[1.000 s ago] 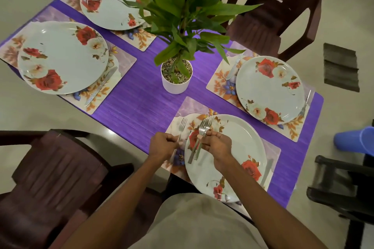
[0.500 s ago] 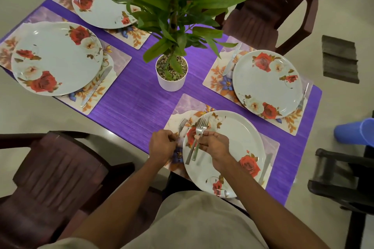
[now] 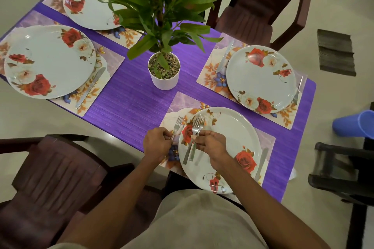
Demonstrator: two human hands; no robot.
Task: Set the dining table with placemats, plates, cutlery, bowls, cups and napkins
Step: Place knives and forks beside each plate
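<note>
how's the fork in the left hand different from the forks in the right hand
The left hand holds a single fork, while the right hand pinches two forks together. The single fork lies low over the placemat beside the near plate; the two forks sit above that plate itself. All are silver metal with tines pointing away from the person.

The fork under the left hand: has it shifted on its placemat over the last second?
No. The fork keeps its spot beside the nearest plate, tines toward the plant pot.
</note>
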